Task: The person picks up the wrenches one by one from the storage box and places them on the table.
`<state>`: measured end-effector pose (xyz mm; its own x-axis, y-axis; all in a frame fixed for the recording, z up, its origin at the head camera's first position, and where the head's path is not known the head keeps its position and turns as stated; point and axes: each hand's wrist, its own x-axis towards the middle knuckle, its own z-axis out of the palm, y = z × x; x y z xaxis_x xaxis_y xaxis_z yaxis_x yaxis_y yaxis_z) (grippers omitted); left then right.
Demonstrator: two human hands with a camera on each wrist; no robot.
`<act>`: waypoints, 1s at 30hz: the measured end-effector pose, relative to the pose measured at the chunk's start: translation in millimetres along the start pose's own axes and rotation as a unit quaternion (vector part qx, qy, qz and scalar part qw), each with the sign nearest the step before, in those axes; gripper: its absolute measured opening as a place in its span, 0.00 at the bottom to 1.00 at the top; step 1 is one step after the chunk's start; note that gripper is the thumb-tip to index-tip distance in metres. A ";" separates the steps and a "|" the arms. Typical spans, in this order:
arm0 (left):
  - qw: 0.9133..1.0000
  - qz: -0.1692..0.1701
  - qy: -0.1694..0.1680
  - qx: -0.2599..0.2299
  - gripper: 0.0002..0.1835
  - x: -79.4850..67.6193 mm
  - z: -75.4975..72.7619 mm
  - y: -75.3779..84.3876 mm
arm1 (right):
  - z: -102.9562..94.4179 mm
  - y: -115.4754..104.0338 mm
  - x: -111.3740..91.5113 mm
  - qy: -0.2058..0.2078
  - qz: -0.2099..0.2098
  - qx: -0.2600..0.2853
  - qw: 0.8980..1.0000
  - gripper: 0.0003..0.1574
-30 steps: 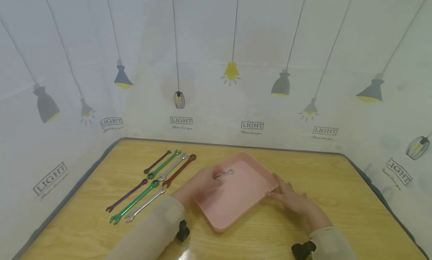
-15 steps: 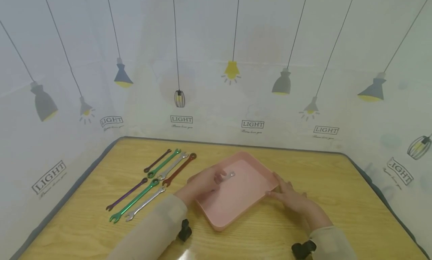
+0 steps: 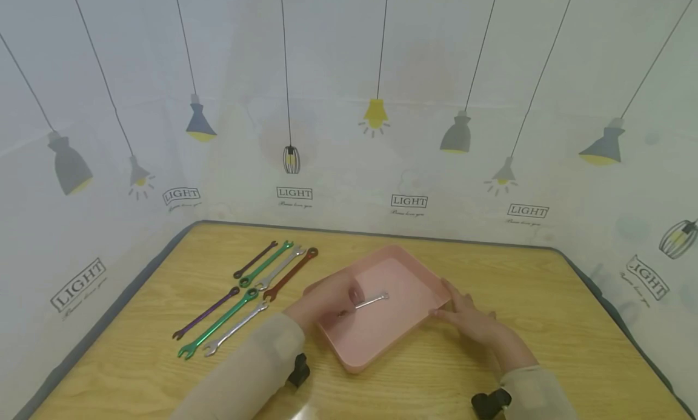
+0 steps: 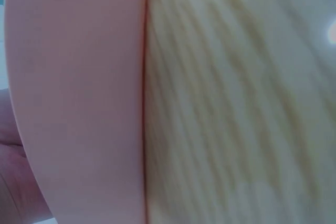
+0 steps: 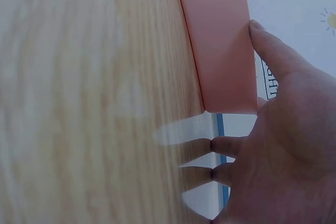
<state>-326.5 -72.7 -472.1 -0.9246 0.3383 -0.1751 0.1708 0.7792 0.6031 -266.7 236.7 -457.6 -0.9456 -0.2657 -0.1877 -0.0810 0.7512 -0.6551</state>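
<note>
A pink tray (image 3: 376, 341) lies turned at an angle on the wooden table. My left hand (image 3: 329, 296) reaches over its left side, and its curled fingers hold a small silver wrench (image 3: 373, 300) low over the tray floor. Part of the wrench is hidden by the fingers. My right hand (image 3: 471, 317) holds the tray's right corner between thumb and fingers. In the right wrist view, the thumb presses the rim of the tray (image 5: 220, 51) and other fingertips touch the table. The left wrist view shows the tray's outer wall (image 4: 79, 98) covering most of the left hand (image 4: 21, 187).
Several wrenches lie in two slanted rows left of the tray, among them a purple wrench (image 3: 206, 314), a green wrench (image 3: 218, 323), a silver wrench (image 3: 236, 329) and a red wrench (image 3: 291, 274). A lamp-printed curtain (image 3: 349, 183) surrounds the table's back and sides.
My left hand has brought the small wrench nearer and lower within the tray, and more of the wrench shows past the fingers. The right hand and tray have stayed put.
</note>
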 end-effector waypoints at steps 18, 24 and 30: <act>0.998 0.030 -0.052 0.009 0.09 -13.3 -3.8 12.7 | -0.2 -0.3 0.0 0.000 -0.004 0.000 1.000 0.54; 0.998 0.026 -0.058 -0.017 0.08 -12.6 -2.8 10.7 | 0.0 0.3 -0.3 0.001 -0.005 0.004 1.000 0.54; 0.998 0.010 -0.055 -0.035 0.09 -15.6 -5.9 11.2 | 0.1 2.1 0.2 0.000 -0.010 0.002 1.000 0.52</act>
<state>-312.1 -72.3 -458.0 -0.8774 0.4123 -0.2455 0.1607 0.7345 0.6593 -267.1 238.2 -459.1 -0.9436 -0.2808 -0.1752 -0.0983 0.7432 -0.6618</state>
